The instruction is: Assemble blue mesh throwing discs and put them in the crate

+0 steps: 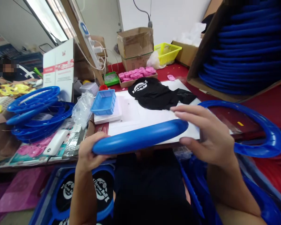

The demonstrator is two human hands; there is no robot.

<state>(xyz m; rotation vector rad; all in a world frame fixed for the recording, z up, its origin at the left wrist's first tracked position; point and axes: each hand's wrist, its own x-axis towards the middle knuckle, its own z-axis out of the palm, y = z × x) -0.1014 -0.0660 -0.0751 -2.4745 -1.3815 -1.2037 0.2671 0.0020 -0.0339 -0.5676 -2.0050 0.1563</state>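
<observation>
A blue plastic ring, seen edge-on, is in front of me above the table edge. My left hand is closed around its left end, thumb below and fingers on top. At the ring's right end, my right hand is open, with fingers and thumb spread apart; it seems not to touch the ring. Just beyond lie black fabric discs with white "Throw Ball" print, resting on a white sheet. Another blue ring half lies to the right, partly hidden behind my right hand.
A cardboard box of stacked blue rings stands at the right. More blue rings are piled at the left, near a small blue tray. Pink pieces fill a box at the back. Finished-looking printed discs sit below the table.
</observation>
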